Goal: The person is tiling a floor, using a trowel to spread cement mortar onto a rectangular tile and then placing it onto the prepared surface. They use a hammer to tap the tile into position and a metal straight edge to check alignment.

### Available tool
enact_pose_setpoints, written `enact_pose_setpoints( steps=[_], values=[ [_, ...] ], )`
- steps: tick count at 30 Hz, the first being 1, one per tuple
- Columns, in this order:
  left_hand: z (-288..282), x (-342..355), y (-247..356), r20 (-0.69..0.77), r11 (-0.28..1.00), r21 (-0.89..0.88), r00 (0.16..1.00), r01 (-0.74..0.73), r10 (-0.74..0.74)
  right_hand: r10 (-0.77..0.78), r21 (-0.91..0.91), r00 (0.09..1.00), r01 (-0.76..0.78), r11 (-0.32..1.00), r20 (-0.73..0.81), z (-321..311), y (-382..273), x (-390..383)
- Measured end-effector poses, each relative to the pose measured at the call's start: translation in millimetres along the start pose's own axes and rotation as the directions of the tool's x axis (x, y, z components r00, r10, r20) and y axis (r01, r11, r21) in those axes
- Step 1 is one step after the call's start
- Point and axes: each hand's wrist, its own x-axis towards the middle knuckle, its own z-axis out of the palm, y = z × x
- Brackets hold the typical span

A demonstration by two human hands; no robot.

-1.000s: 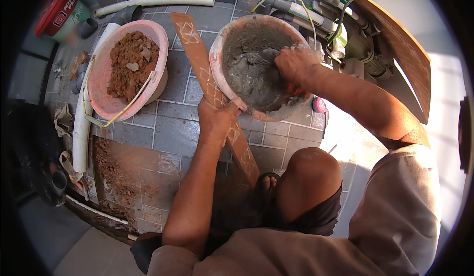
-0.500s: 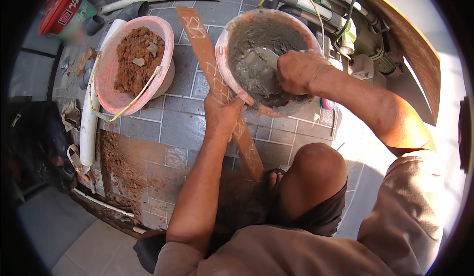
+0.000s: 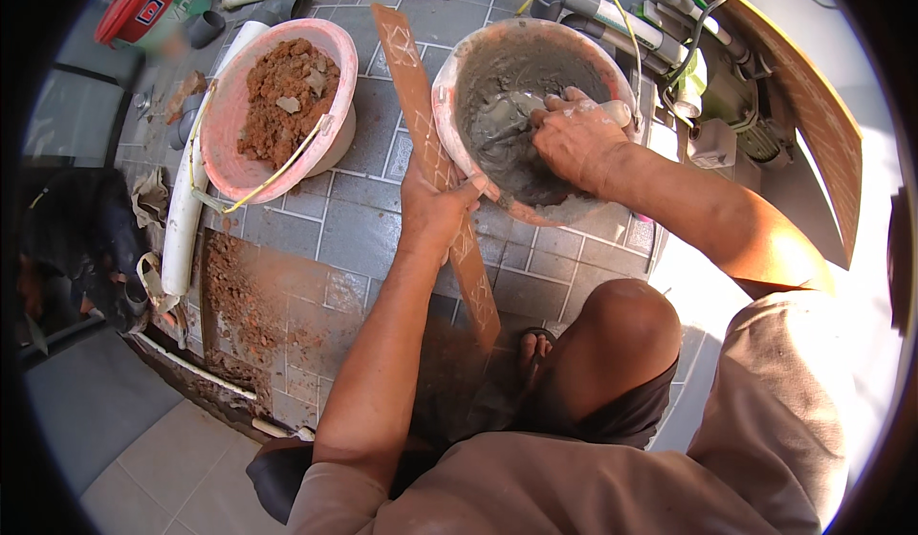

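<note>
The grey-tiled floor (image 3: 363, 224) spreads beneath everything, and on it stands the round mortar bucket (image 3: 448, 119), its mouth facing up. Left of the mortar bucket and apart from it sits a pink bucket (image 3: 222, 143) of reddish earth (image 3: 282, 105), which looks crumbly and dry. Just left of the mortar bucket slants a brown strip (image 3: 427, 148) with pale markings; it looks light, stiff and perhaps brittle, best taken by both long edges near its middle. Inside the mortar bucket lies grey mix (image 3: 492, 162), wet and pasty, probably heavy, dragging and slippery on skin. The right hand (image 3: 579, 143), over the right part of the mortar bucket's mouth, has its grip curled around a tool whose pale handle (image 3: 617, 113) ends near that bucket's right rim; the handle is the cleaner hold, the blade being mostly sunk in mix. The left hand (image 3: 432, 205), at the mortar bucket's lower-left rim, pinches the strip, thumb laid across; whether it also presses the rim, I cannot tell.
</note>
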Motion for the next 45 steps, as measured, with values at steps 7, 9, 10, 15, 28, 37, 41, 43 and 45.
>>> enact_pose_setpoints(
  steps=[7, 9, 10, 15, 28, 37, 41, 43, 45],
  values=[
    [0.6, -1.9, 7.2, -0.003, 0.999, 0.028, 1.000, -0.030, 0.030, 0.091, 0.167, 0.973, -0.128, 0.978, 0.212, -43.9, 11.3, -7.4],
    [3.3, -1.0, 6.1, 0.013, 1.000, -0.002, 1.000, -0.025, 0.025, 0.078, 0.156, 0.967, -0.118, 0.981, 0.243, -38.3, -0.3, -4.8],
    [4.7, -0.4, 5.0, 0.021, 1.000, -0.017, 1.000, -0.022, 0.022, 0.068, 0.168, 0.958, -0.119, 0.979, 0.279, -37.1, -3.0, -5.4],
    [0.7, -0.7, 0.7, -0.007, 0.999, -0.016, 0.999, -0.033, 0.033, 0.174, 0.364, 0.874, -0.361, 0.859, 0.454, -66.1, 15.0, -8.0],
    [3.7, 2.0, -1.2, 0.017, 0.999, 0.043, 1.000, -0.003, 0.002, 0.135, 0.241, 0.903, -0.249, 0.938, 0.407, -26.7, 2.1, -2.9],
    [-22.1, -11.6, -5.9, -0.040, 0.980, 0.194, 0.998, -0.031, 0.040, 0.410, 0.676, 0.886, -0.438, 0.593, 0.215, -36.5, 30.3, -74.9],
    [-52.1, -43.6, 9.6, 0.020, 0.998, -0.054, 0.999, -0.038, 0.039, 0.551, 0.902, 0.833, -0.273, 0.335, 0.048, -17.8, 13.6, -111.8],
    [-64.5, -49.7, 24.9, 0.153, 0.992, -0.118, 0.988, 0.050, -0.032, 0.563, 0.979, 0.826, -0.104, 0.177, -0.015, -22.4, -5.4, -117.5],
    [-74.1, -60.6, 42.5, 0.251, 0.982, -0.148, 0.965, 0.114, -0.074, 0.577, 0.999, 0.817, 0.038, -0.032, -0.013, -33.8, -31.5, -109.9]
  ],
)
